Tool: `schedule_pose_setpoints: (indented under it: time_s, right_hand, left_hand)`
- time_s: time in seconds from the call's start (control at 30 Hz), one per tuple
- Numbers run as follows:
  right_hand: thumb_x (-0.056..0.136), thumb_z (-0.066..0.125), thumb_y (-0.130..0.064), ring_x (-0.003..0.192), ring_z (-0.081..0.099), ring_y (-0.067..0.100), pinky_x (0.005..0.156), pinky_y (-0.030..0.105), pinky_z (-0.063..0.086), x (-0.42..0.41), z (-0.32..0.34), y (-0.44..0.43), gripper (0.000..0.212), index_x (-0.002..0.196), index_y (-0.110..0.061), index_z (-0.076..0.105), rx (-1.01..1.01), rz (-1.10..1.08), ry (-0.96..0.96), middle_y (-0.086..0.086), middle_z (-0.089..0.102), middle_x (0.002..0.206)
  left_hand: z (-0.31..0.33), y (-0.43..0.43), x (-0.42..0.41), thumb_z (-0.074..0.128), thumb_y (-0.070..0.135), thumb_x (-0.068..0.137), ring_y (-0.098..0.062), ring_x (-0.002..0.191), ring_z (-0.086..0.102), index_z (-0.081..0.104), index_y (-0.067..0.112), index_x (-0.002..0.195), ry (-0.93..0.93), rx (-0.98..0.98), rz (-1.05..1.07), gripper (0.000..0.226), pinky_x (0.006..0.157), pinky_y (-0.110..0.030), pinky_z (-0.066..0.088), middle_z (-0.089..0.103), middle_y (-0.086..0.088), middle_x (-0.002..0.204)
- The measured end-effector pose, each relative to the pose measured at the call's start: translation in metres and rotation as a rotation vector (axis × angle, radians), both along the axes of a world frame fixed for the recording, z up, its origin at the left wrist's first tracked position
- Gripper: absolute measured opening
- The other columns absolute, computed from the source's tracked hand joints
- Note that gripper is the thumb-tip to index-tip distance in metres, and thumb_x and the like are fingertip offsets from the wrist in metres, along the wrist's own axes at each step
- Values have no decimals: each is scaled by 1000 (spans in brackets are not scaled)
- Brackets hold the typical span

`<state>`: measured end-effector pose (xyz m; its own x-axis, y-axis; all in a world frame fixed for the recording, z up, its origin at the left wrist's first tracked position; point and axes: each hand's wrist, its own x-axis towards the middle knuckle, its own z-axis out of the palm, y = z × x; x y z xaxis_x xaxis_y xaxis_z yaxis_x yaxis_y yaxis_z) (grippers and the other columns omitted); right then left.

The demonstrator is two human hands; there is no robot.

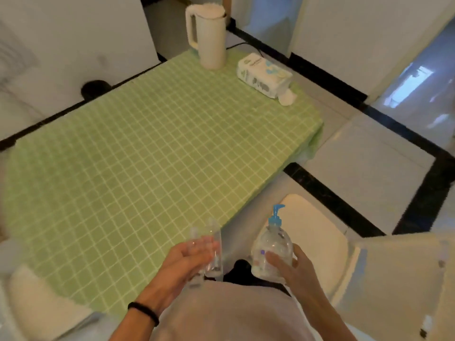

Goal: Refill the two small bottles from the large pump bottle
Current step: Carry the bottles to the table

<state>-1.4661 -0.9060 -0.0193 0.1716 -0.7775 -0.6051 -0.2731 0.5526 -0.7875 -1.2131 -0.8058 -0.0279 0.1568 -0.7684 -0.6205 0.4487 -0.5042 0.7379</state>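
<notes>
My left hand [183,260] holds two small clear bottles [211,249] side by side, just off the near right edge of the table. They look blurred, and whether they have caps I cannot tell. My right hand [290,265] grips the large clear pump bottle [272,247] by its body. Its blue pump head [276,215] points up, and the bottle hangs in the air in front of my body, over the gap between table and chair.
A table with a green checked cloth [138,153] fills the middle. At its far end stand a cream jug [209,35] and a pack of wipes [264,75]. A pale chair seat [317,232] is at my right, a folded white cloth [37,306] at near left.
</notes>
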Motion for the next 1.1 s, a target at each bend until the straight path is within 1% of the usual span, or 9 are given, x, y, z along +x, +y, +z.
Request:
schedule_pose_setpoints:
  time_s: [0.07, 0.13, 0.23, 0.37, 0.53, 0.6, 0.77, 0.9, 1.1]
  right_hand:
    - [79, 90, -34, 84, 76, 6, 61, 16, 58, 9, -3, -31, 46, 117, -30, 66, -3, 110, -17, -7, 78, 103]
    - [81, 88, -32, 85, 75, 5, 57, 13, 55, 23, -2, -54, 42, 115, -33, 65, 6, 169, -23, -5, 76, 108]
    - [81, 88, -33, 90, 76, 6, 61, 14, 57, 46, 1, -80, 45, 120, -33, 66, -25, 251, -29, -5, 77, 109]
    - [78, 89, -33, 95, 77, 9, 70, 21, 59, 72, -3, -98, 51, 125, -29, 69, -37, 311, -41, -5, 79, 108]
    - [70, 93, -37, 86, 76, 0, 61, 12, 56, 89, -2, -105, 54, 118, -33, 68, -51, 381, -27, -16, 79, 97]
    - [68, 91, -38, 84, 74, -3, 60, 9, 54, 89, -3, -105, 55, 117, -33, 67, -41, 407, -12, -21, 77, 94]
    - [79, 91, -27, 85, 72, -7, 61, 7, 53, 108, -2, -139, 48, 118, -32, 65, -54, 500, 38, -23, 77, 94]
    - [76, 93, -32, 88, 75, 2, 72, 18, 52, 126, -8, -169, 55, 122, -32, 61, -67, 578, 81, -8, 79, 99]
    - [75, 94, -22, 83, 75, 0, 61, 14, 54, 158, -26, -251, 55, 117, -34, 60, -89, 726, 106, -11, 78, 99]
  left_hand:
    - [3, -7, 0, 89, 25, 63, -38, 112, 73, 83, 16, 111, -36, 6, 77, 49, 100, -47, 55, 75, -22, 124]
    - [5, -6, 2, 89, 22, 64, -46, 118, 70, 83, 14, 109, -21, 12, 165, 46, 107, -56, 52, 75, -25, 122]
    - [7, -7, 16, 88, 5, 75, -30, 116, 75, 82, 12, 112, -4, -13, 264, 39, 95, -38, 63, 78, -16, 123]
    - [-3, -9, 36, 76, -7, 81, -18, 119, 74, 74, 7, 121, 40, -52, 341, 42, 83, -19, 61, 78, -10, 124]
    - [-20, -6, 43, 76, -9, 80, -17, 120, 73, 81, 12, 109, 75, -92, 426, 36, 87, -18, 61, 77, -9, 126]
    - [-28, -4, 41, 81, -1, 74, -16, 122, 72, 80, 14, 112, 84, -87, 443, 41, 88, -18, 60, 77, -8, 128]
    - [-37, -26, 50, 76, 0, 89, -7, 126, 69, 69, 20, 129, -14, -104, 430, 45, 94, -17, 55, 76, 4, 131]
    - [-44, -43, 52, 75, -2, 86, -7, 122, 71, 68, 16, 131, -42, -111, 537, 49, 93, -18, 55, 77, 3, 128]
    - [-64, -110, 61, 85, 11, 69, -10, 119, 73, 69, 11, 129, -110, -138, 743, 62, 83, -11, 58, 78, 1, 126]
